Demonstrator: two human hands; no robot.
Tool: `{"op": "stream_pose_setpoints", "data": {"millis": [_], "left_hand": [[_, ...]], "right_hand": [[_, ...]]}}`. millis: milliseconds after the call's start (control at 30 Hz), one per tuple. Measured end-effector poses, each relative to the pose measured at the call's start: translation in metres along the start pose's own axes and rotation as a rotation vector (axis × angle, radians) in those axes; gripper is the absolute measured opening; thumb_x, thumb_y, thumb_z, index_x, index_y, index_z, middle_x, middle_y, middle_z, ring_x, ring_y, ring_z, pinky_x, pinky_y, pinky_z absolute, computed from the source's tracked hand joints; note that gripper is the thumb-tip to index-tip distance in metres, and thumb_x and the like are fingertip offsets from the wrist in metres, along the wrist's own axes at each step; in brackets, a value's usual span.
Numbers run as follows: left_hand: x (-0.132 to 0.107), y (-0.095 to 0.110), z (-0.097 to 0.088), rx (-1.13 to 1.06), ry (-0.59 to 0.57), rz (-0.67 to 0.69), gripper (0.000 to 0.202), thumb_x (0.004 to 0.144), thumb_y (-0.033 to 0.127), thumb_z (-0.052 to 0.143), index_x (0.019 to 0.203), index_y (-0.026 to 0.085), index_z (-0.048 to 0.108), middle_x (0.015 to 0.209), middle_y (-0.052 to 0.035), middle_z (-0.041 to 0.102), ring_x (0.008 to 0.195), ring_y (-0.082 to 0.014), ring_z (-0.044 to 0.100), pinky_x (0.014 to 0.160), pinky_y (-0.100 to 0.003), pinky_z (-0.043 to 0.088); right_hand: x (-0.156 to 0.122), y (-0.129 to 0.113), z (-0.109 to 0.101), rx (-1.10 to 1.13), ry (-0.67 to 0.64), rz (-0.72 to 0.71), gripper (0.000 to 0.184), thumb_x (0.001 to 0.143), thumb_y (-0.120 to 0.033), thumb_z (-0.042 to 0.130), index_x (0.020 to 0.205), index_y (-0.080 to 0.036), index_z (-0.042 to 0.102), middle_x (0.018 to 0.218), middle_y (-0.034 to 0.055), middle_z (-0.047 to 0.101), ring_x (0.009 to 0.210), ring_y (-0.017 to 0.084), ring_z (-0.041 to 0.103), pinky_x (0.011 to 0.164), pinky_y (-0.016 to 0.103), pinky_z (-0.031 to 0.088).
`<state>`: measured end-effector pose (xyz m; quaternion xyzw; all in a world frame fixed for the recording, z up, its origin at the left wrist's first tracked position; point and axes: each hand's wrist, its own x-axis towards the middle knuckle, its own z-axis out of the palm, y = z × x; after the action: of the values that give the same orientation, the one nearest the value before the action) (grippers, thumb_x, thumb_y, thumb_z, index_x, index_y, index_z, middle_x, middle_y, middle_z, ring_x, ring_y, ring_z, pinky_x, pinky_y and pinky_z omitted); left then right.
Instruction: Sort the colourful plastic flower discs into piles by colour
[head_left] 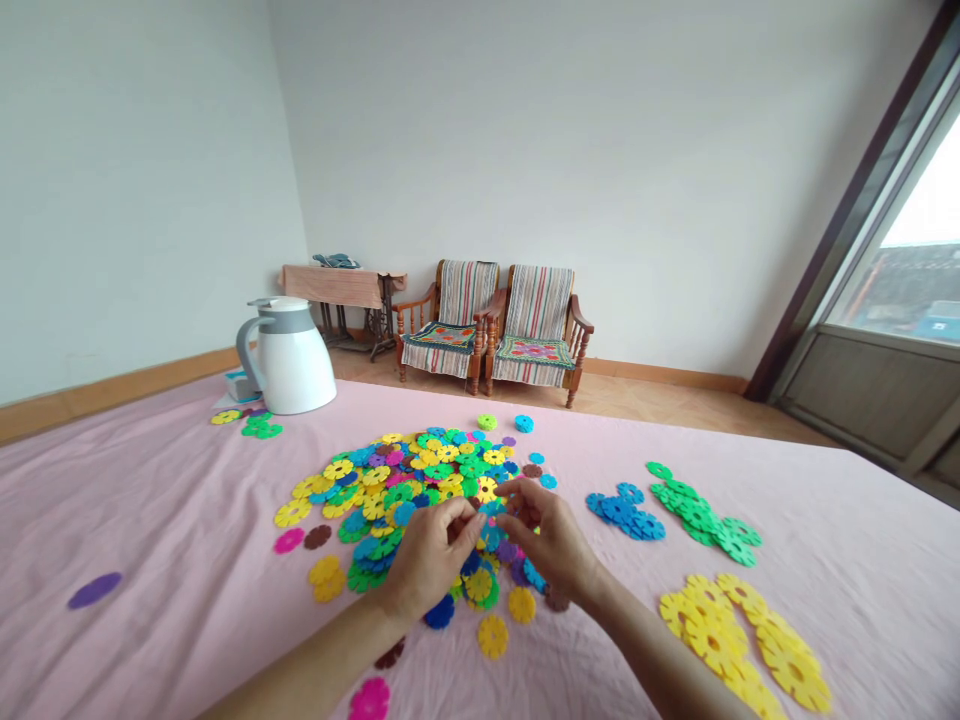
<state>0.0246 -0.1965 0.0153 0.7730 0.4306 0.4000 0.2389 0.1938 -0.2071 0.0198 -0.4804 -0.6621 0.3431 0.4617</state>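
Head view: on a pink cloth [187,500], a mixed pile of notched, flower-shaped plastic discs [375,475] lies at the centre. Over its near side, the left hand [427,555] brings thumb and forefinger close together; whether they pinch anything cannot be told. The right hand [559,540] curves, thumb and fingers apart. To the right lie blue discs [626,513], green discs [697,515] and yellow discs [712,635]. Far left stands a lidded white jug [296,365], contents hidden.
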Motion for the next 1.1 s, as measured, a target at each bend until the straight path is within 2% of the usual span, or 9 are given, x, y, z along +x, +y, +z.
{"op": "stream_pose_setpoints", "data": {"millis": [100,167,400,533,633,733,833,967,1100], "left_hand": [[0.002,0.0,-0.002,-0.126,0.014,-0.068,0.038,0.086,0.043,0.049,0.058,0.017,0.043,0.05,0.0055,0.043,0.046,-0.0076,0.039,0.045,-0.018,0.031],[0.004,0.001,-0.003,-0.214,-0.012,-0.122,0.039,0.084,0.046,0.05,0.057,0.017,0.043,0.048,0.0055,0.044,0.045,-0.0077,0.04,0.044,-0.018,0.031],[0.006,0.002,-0.002,-0.429,-0.086,-0.26,0.042,0.079,0.054,0.052,0.059,0.018,0.043,0.044,0.0067,0.044,0.035,-0.0054,0.031,0.037,-0.017,0.025],[0.003,0.001,-0.002,-0.333,-0.036,-0.193,0.039,0.085,0.049,0.047,0.062,0.017,0.046,0.046,0.0051,0.045,0.039,-0.0071,0.037,0.041,-0.018,0.03],[-0.001,0.003,-0.004,-0.134,0.054,-0.036,0.032,0.089,0.04,0.044,0.069,0.017,0.053,0.05,0.0043,0.045,0.046,-0.0087,0.043,0.046,-0.018,0.033],[-0.005,0.003,-0.003,0.044,0.044,0.117,0.028,0.09,0.032,0.043,0.07,0.017,0.055,0.054,0.0026,0.049,0.048,-0.009,0.045,0.048,-0.019,0.033],[-0.007,0.001,0.0,0.16,0.032,0.243,0.026,0.09,0.026,0.043,0.07,0.017,0.057,0.055,0.0015,0.053,0.05,-0.0093,0.049,0.051,-0.019,0.035],[-0.008,-0.003,0.003,0.22,0.048,0.323,0.024,0.09,0.021,0.043,0.071,0.018,0.057,0.057,0.0004,0.057,0.054,-0.0101,0.054,0.054,-0.019,0.038],[-0.008,-0.004,0.001,0.238,0.072,0.32,0.021,0.089,0.019,0.044,0.072,0.019,0.057,0.059,0.0,0.059,0.055,-0.0109,0.057,0.056,-0.02,0.039]], "right_hand": [[-0.006,-0.004,0.0,-0.172,-0.023,-0.108,0.045,0.071,-0.015,0.061,0.115,-0.023,0.054,0.086,-0.0008,0.057,0.063,0.009,0.052,0.058,0.023,0.042],[-0.008,-0.006,0.0,-0.232,-0.045,-0.161,0.05,0.07,-0.014,0.062,0.118,-0.025,0.053,0.093,0.0005,0.055,0.064,0.008,0.053,0.061,0.024,0.044],[-0.011,-0.013,0.0,-0.228,-0.099,-0.178,0.044,0.07,-0.018,0.066,0.113,-0.025,0.055,0.092,-0.0004,0.053,0.061,0.007,0.052,0.057,0.022,0.043],[0.001,-0.01,-0.007,-0.268,-0.089,-0.193,0.043,0.067,-0.018,0.068,0.108,-0.025,0.057,0.085,-0.0017,0.055,0.062,0.008,0.051,0.056,0.021,0.042],[0.031,0.008,-0.025,-0.376,0.036,-0.138,0.039,0.068,-0.023,0.066,0.107,-0.022,0.057,0.082,-0.0006,0.058,0.061,0.009,0.053,0.057,0.022,0.043],[0.075,0.039,-0.049,-0.569,0.237,0.052,0.034,0.069,-0.031,0.065,0.101,-0.02,0.06,0.08,0.0004,0.061,0.062,0.011,0.057,0.059,0.023,0.045],[0.119,0.069,-0.066,-0.645,0.342,0.147,0.035,0.069,-0.034,0.064,0.098,-0.015,0.061,0.083,0.006,0.063,0.069,0.016,0.061,0.063,0.026,0.045],[0.16,0.095,-0.068,-0.711,0.381,0.204,0.037,0.072,-0.037,0.06,0.101,-0.014,0.061,0.088,0.0091,0.066,0.079,0.02,0.062,0.067,0.027,0.045],[0.185,0.108,-0.061,-0.779,0.343,0.219,0.039,0.073,-0.039,0.059,0.103,-0.016,0.062,0.094,0.0099,0.066,0.086,0.021,0.062,0.069,0.027,0.045]]}}
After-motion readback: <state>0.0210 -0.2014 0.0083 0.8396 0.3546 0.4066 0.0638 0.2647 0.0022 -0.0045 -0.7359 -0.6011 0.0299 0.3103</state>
